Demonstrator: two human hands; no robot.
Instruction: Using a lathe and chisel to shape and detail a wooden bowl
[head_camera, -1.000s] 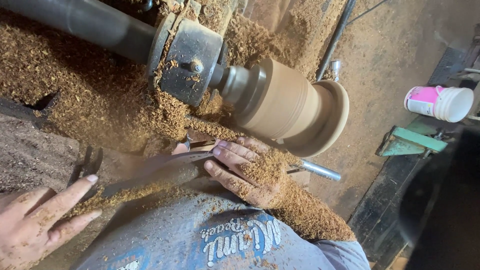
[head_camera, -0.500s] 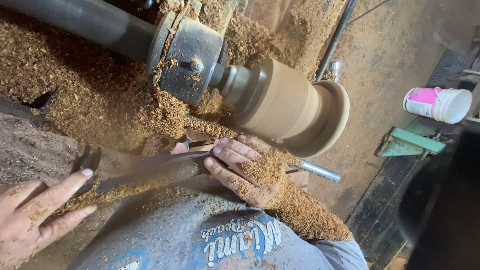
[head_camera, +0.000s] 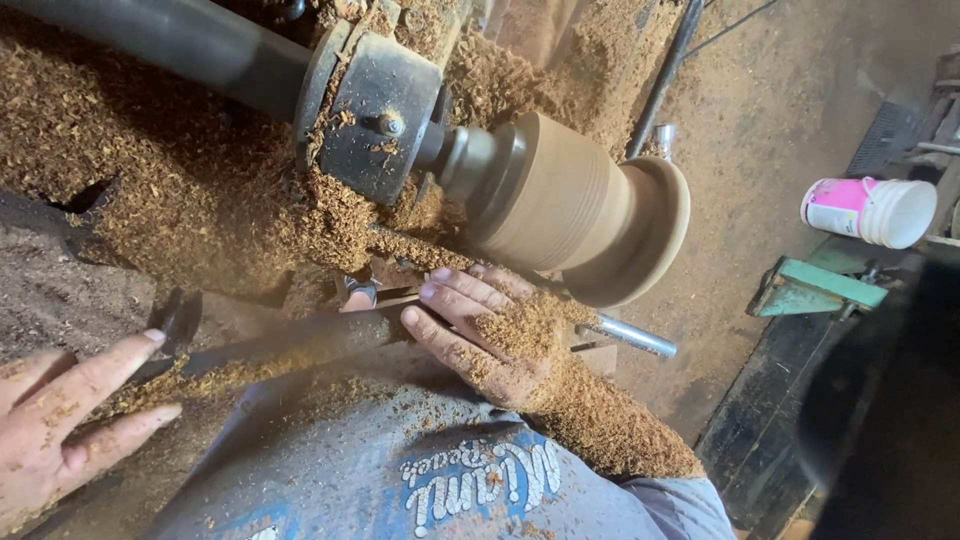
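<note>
A round, light-brown wooden workpiece (head_camera: 575, 205) is mounted on a lathe and flares into a wide rim at its right end. My right hand (head_camera: 490, 335), coated in sawdust, lies palm-down over a long dark turning tool (head_camera: 300, 340) just below the workpiece, with its fingers wrapped on the shaft. The tool's metal tip (head_camera: 635, 337) sticks out to the right of that hand. My left hand (head_camera: 60, 420) is at the lower left on the tool's handle end, fingers stretched along it. Shavings hide part of the handle.
Heaps of wood shavings (head_camera: 180, 190) bury the lathe bed, the dark metal faceplate (head_camera: 375, 115) and the black shaft (head_camera: 180, 35). A pink-and-white plastic tub (head_camera: 865, 210) lies on its side at the right, above a green metal bracket (head_camera: 815, 290). A dusty grey-blue shirt (head_camera: 420, 480) fills the bottom.
My left hand has crept slightly to the left and up along the handle. My right hand stays on the tool in the same place.
</note>
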